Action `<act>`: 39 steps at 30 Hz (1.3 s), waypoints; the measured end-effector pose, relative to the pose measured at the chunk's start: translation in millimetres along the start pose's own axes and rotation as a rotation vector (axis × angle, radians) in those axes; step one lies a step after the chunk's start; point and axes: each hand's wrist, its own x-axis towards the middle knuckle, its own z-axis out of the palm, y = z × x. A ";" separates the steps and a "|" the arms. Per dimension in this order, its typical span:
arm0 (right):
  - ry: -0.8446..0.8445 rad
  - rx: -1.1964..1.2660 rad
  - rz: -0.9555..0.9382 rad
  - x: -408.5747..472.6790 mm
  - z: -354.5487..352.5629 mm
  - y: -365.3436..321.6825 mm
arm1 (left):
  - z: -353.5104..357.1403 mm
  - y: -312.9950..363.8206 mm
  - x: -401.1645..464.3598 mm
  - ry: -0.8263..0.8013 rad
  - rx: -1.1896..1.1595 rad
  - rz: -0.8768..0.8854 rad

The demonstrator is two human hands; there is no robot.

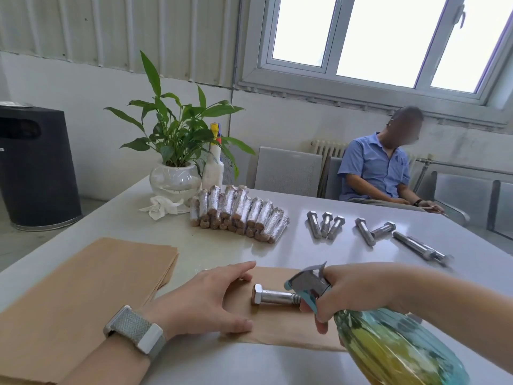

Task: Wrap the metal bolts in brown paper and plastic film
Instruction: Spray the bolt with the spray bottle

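One metal bolt (274,296) lies on a small sheet of brown paper (280,326) at the table's front, head to the left. My left hand (206,297) rests flat on the paper's left part, fingers straight. My right hand (352,290) grips a teal spray bottle (394,348) by its neck and trigger, nozzle pointing left over the bolt's threaded end. Several bare bolts (366,230) lie further back on the right. A row of wrapped bolts (240,213) in paper and film is stacked at the middle back.
A stack of brown paper sheets (83,287) lies at the front left. A potted plant (176,177), a white bottle (213,168) and a crumpled tissue (162,208) stand at the table's far left. A person (380,168) sits behind the table. A black bin (33,165) is on the left.
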 end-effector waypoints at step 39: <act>1.084 0.646 -0.233 120.6 -90.9 85.2 | -1.1 0.9 1.1 -0.018 0.009 0.003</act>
